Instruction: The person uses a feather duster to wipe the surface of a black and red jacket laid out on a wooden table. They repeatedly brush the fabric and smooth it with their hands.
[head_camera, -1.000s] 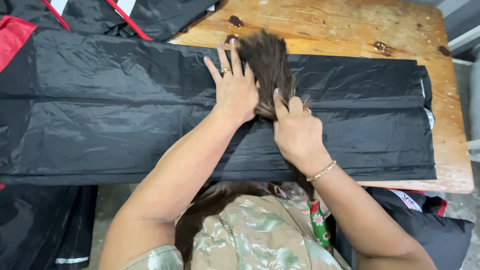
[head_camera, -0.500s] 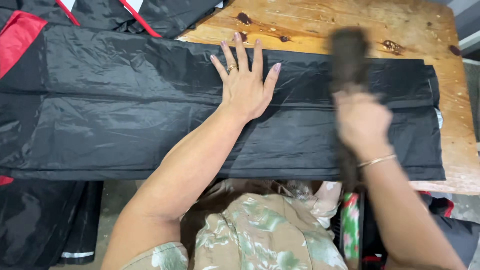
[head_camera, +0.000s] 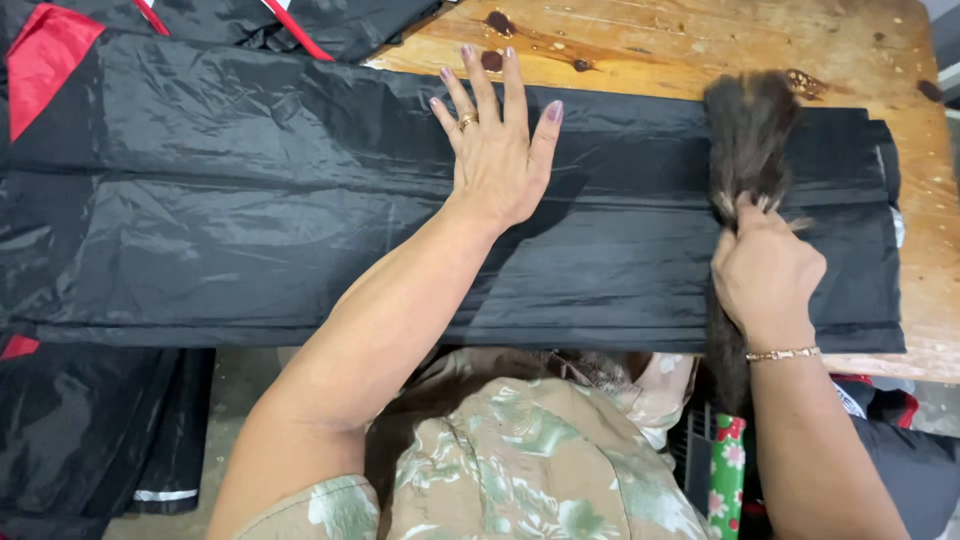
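Since a moment ago the right hand (head_camera: 765, 275) has carried the dark bristly hand brush (head_camera: 748, 140) out toward three o'clock, fingers wrapped tight round its handle, bristles resting on the folded black shiny plastic garment (head_camera: 250, 220) near its right end. Left hand (head_camera: 495, 150) stays flat at twelve o'clock, fingers spread, pressing the garment onto the worn wooden table (head_camera: 700, 40).

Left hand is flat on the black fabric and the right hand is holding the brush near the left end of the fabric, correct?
Not quite. The left hand does lie flat, fingers spread, on the black fabric, and the right hand does grip the brush. But the head view shows the brush near the fabric's right end, close to the edge of the wooden table, not the left.
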